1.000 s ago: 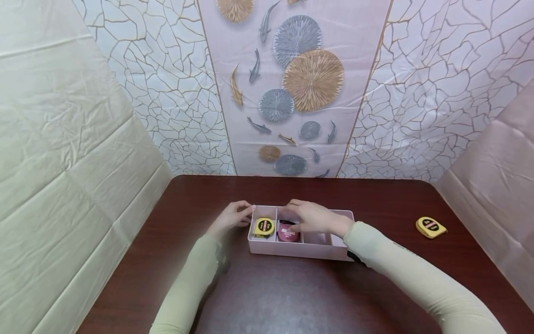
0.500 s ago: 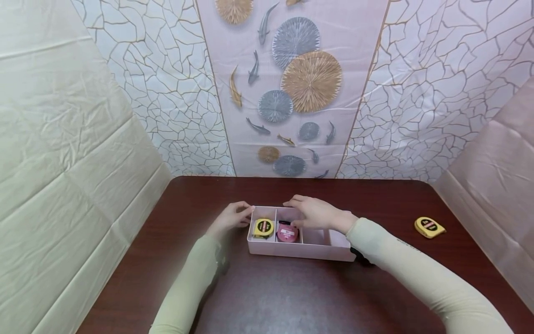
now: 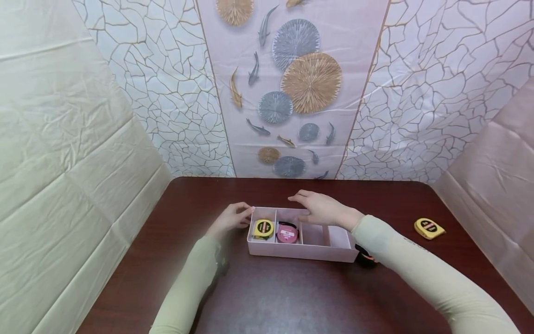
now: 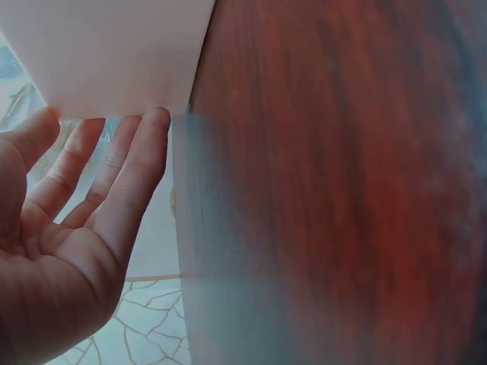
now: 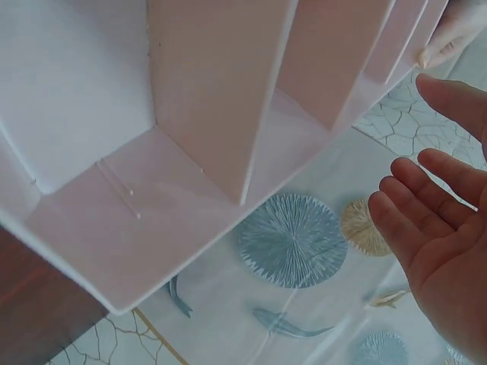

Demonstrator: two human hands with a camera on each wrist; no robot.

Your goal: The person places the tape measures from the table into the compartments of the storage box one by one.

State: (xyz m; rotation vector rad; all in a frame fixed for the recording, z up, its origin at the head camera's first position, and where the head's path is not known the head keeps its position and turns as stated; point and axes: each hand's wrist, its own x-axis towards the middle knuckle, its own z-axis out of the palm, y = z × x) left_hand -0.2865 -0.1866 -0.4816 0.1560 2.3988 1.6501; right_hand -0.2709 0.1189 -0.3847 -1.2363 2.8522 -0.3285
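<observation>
Fingers (image 4: pixel 144 152) of left hand (image 3: pixel 229 219), extended, touch box (image 3: pixel 302 251); right hand (image 3: pixel 323 208) hovers, thumb (image 5: pixel 453 100) apart.

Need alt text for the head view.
Pale divided tray holding a yellow tape measure beside a pink tape measure; left hand touches its corner, right hand hovers above. Second yellow tape measure lies far right on the table.

A round black label (image 3: pixel 264 227) on the yellow tape measure (image 3: pixel 263 229) in the box's (image 3: pixel 302 252) leftmost compartment seemed to read "2m"; its smaller print was illegible. The white label (image 3: pixel 288 233) on the pink tape measure (image 3: pixel 287 232) beside it was too small to read, as were the dark label (image 3: pixel 429 226) on the other yellow tape measure (image 3: pixel 429 228) and the dark marking (image 3: pixel 416 244) on the person's right sleeve (image 3: pixel 434 273).
</observation>
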